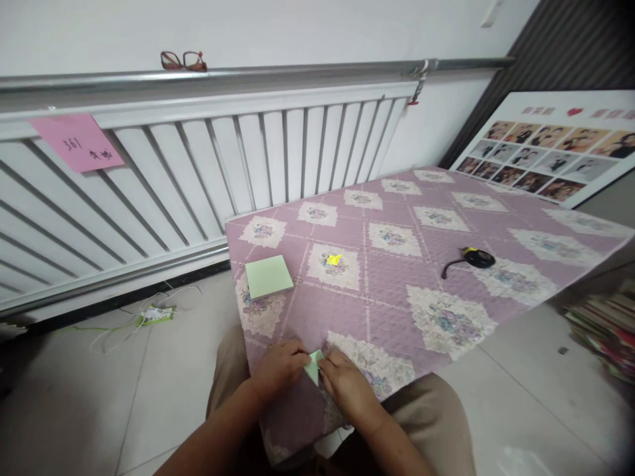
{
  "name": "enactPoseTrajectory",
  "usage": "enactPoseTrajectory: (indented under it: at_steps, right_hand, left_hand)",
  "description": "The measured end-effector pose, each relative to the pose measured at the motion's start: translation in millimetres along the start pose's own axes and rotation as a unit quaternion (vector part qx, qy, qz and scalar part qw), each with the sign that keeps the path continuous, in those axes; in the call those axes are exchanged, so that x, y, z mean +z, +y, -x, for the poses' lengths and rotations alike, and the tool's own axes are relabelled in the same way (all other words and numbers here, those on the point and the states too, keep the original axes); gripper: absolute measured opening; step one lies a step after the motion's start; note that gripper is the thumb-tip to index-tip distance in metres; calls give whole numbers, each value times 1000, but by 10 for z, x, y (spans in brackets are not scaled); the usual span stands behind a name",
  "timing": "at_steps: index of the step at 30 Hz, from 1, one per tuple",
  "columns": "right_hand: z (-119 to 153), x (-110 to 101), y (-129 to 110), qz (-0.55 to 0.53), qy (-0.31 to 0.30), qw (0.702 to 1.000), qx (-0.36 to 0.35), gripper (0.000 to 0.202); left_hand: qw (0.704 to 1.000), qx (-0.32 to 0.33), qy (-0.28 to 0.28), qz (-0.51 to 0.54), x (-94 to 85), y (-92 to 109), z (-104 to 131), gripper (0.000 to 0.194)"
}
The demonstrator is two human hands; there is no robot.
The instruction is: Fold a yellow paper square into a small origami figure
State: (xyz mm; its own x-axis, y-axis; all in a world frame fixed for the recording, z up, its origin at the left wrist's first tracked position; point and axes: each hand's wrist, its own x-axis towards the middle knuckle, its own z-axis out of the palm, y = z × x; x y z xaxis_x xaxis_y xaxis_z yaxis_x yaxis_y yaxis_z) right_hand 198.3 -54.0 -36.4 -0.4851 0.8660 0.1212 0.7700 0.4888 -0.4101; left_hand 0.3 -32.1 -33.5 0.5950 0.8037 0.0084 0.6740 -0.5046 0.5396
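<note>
Between my two hands is a small piece of folded light green paper [314, 367], pointed at its lower end, just over the near part of the table. My left hand [281, 367] pinches its left side with thumb and fingers. From the right, my right hand [347, 383] grips the other side, fingers curled. Farther up and to the left lies a stack of square light green paper [269, 277]. A small yellow folded paper piece [334, 260] rests beyond my hands on the cloth. The undersides of both hands and some fingertips are hidden.
A purple floral cloth [342, 304] covers the table. A coiled black cable [479, 258] lies on its right side. Behind stands a white radiator [278, 152] with a pink note [77, 142]; glasses [183, 61] sit on the pipe. A photo board [550, 149] leans at the far right.
</note>
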Motion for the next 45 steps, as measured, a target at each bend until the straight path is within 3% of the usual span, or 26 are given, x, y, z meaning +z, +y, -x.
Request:
enactPoseTrajectory:
  at_steps: [6,13,21,33,45]
  right_hand:
    - [4,-90,-51,-43,15,999,30,17]
    - [-59,-261,-82,-240,-27,967,82,17]
    - [-49,-66,-28,-159,-7,980,123,13]
    - [-27,1,47,-82,37,992,91,13]
    - [87,133,63,-35,42,998,38,17]
  left_hand:
    - [997,-37,22,65,-45,75,-52,18]
    - [987,-107,-42,111,-188,120,-39,18]
    - [988,-144,-43,18,-38,97,-101,12]
    - [998,-3,-52,-41,-61,28,-130,15]
    - [974,96,21,-202,138,-63,64,14]
